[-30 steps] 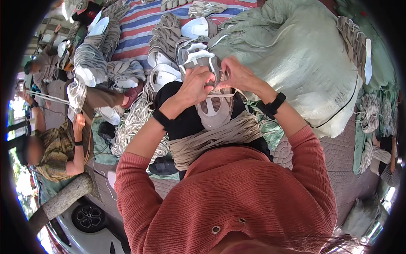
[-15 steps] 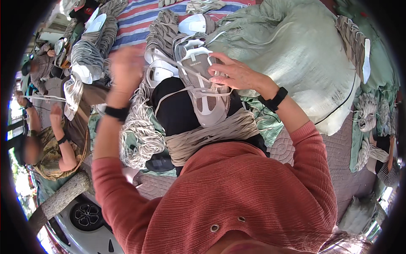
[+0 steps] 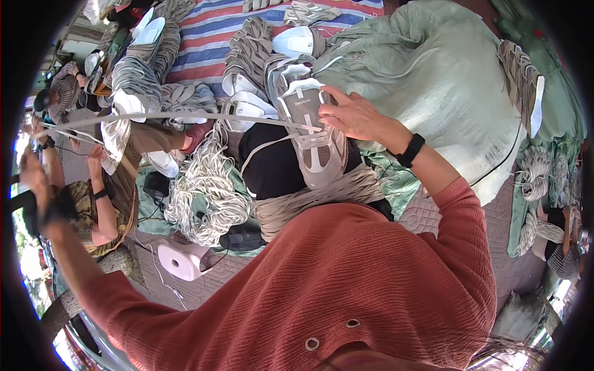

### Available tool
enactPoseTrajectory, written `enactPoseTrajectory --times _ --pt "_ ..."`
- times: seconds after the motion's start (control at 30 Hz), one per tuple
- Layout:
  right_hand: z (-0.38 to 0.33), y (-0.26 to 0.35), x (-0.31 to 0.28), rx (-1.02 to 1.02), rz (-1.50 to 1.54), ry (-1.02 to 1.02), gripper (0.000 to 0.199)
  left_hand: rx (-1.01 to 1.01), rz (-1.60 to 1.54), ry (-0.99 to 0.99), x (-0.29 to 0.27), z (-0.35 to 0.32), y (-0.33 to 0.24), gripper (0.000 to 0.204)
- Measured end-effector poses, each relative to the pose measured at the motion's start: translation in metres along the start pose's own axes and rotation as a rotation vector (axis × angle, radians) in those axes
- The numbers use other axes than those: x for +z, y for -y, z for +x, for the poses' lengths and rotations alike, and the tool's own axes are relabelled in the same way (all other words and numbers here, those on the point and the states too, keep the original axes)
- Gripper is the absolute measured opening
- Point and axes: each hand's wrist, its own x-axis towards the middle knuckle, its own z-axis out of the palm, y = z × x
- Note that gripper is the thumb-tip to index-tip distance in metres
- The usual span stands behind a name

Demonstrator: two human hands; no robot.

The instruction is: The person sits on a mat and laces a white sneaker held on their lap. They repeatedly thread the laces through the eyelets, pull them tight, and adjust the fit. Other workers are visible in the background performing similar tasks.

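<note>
Pale green sack (image 3: 433,80) is lying beyond the lap. Grey sneaker (image 3: 312,139) is resting on the person's lap; right hand (image 3: 349,114) is clamping its tongue. White shoelace (image 3: 185,115) is stretching taut leftward to the left hand (image 3: 31,176), fingers closed around it.

Pale green sack (image 3: 433,80), striped tarp (image 3: 210,25), lace pile (image 3: 201,191) (tangled), pink stool (image 3: 179,260)

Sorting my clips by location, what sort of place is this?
Probably an outdoor shoe-lacing workshop: piles of grey-and-white sneakers, a heap of white shoelaces and a bulging pale green sack on paved ground.
</note>
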Motion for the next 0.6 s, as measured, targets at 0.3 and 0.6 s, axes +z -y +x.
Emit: enactPoseTrajectory --times 0.3,0.6 --pt "0.038 0.065 0.037 -0.081 -0.057 0.06 0.014 -0.391 -1.842 0.732 0.063 -0.132 -0.197 0.033" --pt "0.023 0.044 -0.085 0.366 1.315 0.28 0.025 -0.996 -2.101 0.414 0.028 -0.163 0.112 0.02"
